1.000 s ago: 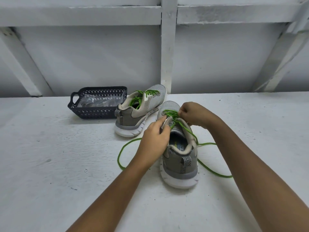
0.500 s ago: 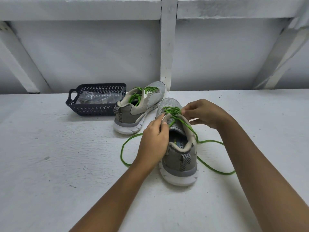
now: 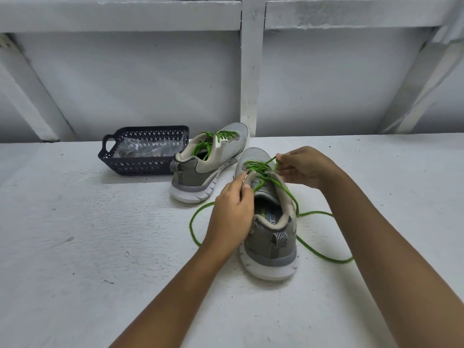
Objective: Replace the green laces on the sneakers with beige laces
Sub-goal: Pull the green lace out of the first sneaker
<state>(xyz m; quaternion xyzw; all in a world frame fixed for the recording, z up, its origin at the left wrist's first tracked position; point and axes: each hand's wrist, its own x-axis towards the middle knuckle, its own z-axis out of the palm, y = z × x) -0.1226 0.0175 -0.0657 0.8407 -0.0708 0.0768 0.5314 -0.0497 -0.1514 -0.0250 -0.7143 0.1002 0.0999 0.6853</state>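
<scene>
The right hand (image 3: 305, 167) has drawn its pinched green cord lace (image 3: 259, 167) farther rightward; the left hand (image 3: 232, 214) still grips the near grey mesh sneaker (image 3: 271, 237).

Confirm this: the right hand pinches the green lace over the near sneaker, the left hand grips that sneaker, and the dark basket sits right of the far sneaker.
Wrong on one point: the head view shows the dark basket left of the far sneaker, not right. The right hand does pinch the green lace over the near sneaker, and the left hand grips that sneaker.
</scene>
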